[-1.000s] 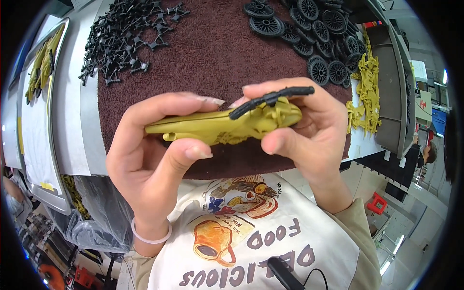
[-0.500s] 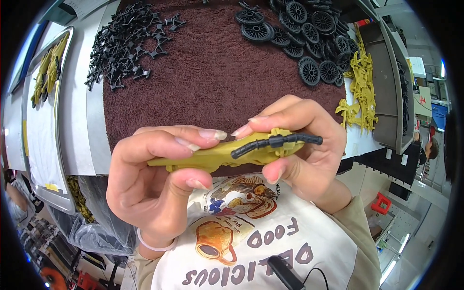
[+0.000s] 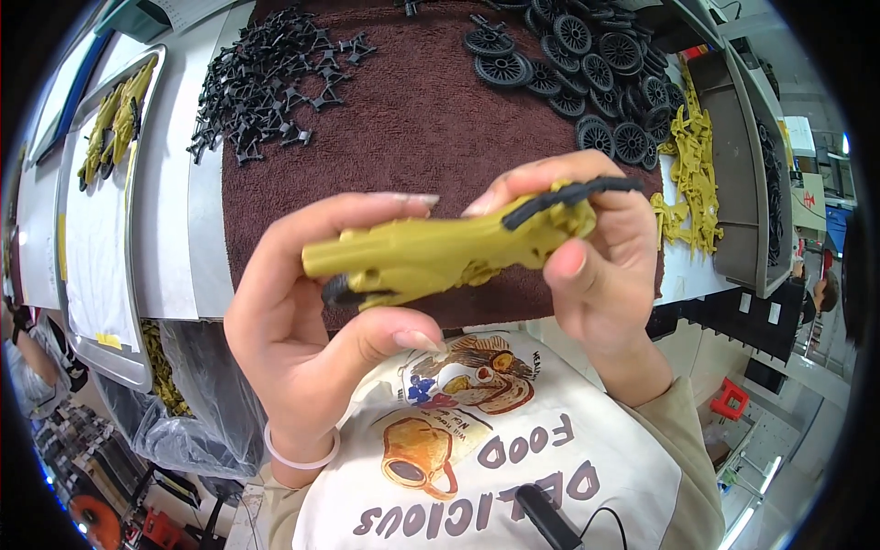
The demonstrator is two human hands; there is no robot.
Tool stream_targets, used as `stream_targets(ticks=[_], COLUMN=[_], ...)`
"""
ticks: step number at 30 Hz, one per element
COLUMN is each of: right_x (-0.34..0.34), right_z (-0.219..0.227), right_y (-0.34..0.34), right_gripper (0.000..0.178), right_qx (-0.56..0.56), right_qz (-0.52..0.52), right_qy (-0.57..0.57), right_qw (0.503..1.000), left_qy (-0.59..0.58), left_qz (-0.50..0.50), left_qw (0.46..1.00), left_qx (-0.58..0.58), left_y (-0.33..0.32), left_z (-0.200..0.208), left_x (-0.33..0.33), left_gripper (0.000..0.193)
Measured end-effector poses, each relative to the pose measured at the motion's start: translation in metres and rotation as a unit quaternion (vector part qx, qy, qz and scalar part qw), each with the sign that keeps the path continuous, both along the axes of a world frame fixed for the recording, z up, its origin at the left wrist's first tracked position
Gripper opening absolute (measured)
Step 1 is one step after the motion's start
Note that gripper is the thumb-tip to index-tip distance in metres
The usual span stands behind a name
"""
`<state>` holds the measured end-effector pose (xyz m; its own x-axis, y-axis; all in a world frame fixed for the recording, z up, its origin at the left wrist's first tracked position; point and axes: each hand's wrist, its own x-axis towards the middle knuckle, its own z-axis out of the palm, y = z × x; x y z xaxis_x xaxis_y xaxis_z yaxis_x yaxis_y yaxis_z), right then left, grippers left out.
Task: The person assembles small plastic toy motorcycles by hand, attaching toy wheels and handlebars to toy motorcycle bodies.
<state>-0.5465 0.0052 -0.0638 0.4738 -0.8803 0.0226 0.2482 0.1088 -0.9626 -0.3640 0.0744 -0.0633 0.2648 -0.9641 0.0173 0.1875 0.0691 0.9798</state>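
Note:
A yellow plastic toy motorcycle body (image 3: 440, 252) with a black handlebar (image 3: 564, 199) is held up between my two hands above the towel. My right hand (image 3: 605, 261) grips its handlebar end, thumb on the near side and fingers behind. Around the other end curls my left hand (image 3: 312, 312), its fingers along the far side and its thumb beneath the body. A dark part, perhaps a wheel (image 3: 341, 291), shows under that end beside my left palm; its full shape is hidden.
A brown towel (image 3: 394, 119) covers the table. Small black parts (image 3: 266, 87) are heaped at far left, black toy wheels (image 3: 596, 73) at far right. Yellow pieces (image 3: 694, 183) lie beside a grey bin (image 3: 733, 165). A metal tray (image 3: 147, 229) at left holds finished-looking yellow toys (image 3: 115, 124).
The toy body has been raised and tilted, its handlebar end higher, showing more of its side and the dark part below. My left thumb has moved off its near side; the right hand still grips it.

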Motion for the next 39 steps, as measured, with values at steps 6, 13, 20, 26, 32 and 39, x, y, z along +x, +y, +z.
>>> stream_targets(ticks=[6, 13, 20, 26, 32, 39], right_x=[0.004, 0.011, -0.005, -0.002, 0.003, 0.006], right_z=[-0.003, -0.008, -0.011, 0.015, -0.005, -0.003], right_y=[0.003, 0.009, 0.000, -0.016, -0.012, -0.002], right_gripper=[0.051, 0.038, 0.046, 0.044, 0.041, 0.045], right_qx=[0.082, 0.140, 0.025, -0.259, -0.305, -0.400], right_qz=[0.008, 0.008, 0.044, 0.082, 0.060, 0.054], right_qy=[-0.085, -0.199, -0.114, 0.154, 0.100, 0.121], right_qw=[0.993, 0.970, 0.992, 0.950, 0.945, 0.907], left_qy=[0.190, 0.082, -0.197, -0.266, -0.143, -0.203], left_qz=[-0.037, -0.019, 0.063, -0.029, 0.001, 0.072], left_qw=[0.979, 0.990, 0.970, 0.951, 0.976, 0.950], left_qx=[-0.064, -0.109, -0.127, -0.158, -0.166, -0.224], left_y=[0.005, 0.002, 0.005, 0.004, 0.004, 0.008], left_z=[-0.021, -0.018, -0.021, -0.008, -0.022, -0.027], left_x=[-0.004, -0.015, -0.009, -0.003, -0.005, -0.014], left_gripper=[0.051, 0.040, 0.029, 0.032, 0.031, 0.037])
